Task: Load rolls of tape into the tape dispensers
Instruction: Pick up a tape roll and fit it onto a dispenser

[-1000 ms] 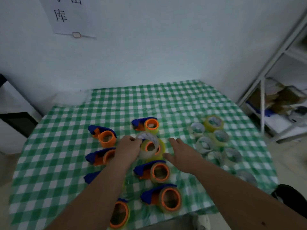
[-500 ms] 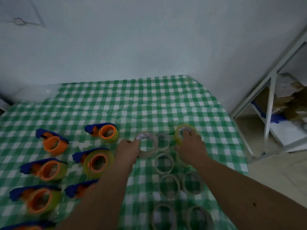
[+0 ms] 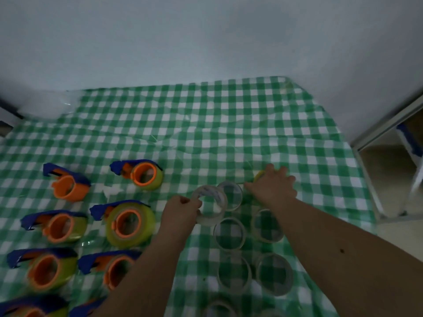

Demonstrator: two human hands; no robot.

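Head view, left hand point(image 3: 180, 210): is pinching the rim of a clear tape roll point(image 3: 211, 204), tilted above the checked tablecloth point(image 3: 206, 124).
Right hand point(image 3: 272, 187): is curling over a yellow tape roll point(image 3: 259, 176) at the far end of the loose rolls.
Empty dispenser point(image 3: 67, 183): is lying far left, well apart.
Technique: lift cleanly, then seat the core squarely on the orange hub.
Change: the right hand is settling lower on its roll than half a second ago.

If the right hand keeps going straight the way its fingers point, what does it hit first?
The right hand already covers the yellow tape roll. Past its fingertips only bare checked tablecloth shows, up to the wall; depth is unclear.
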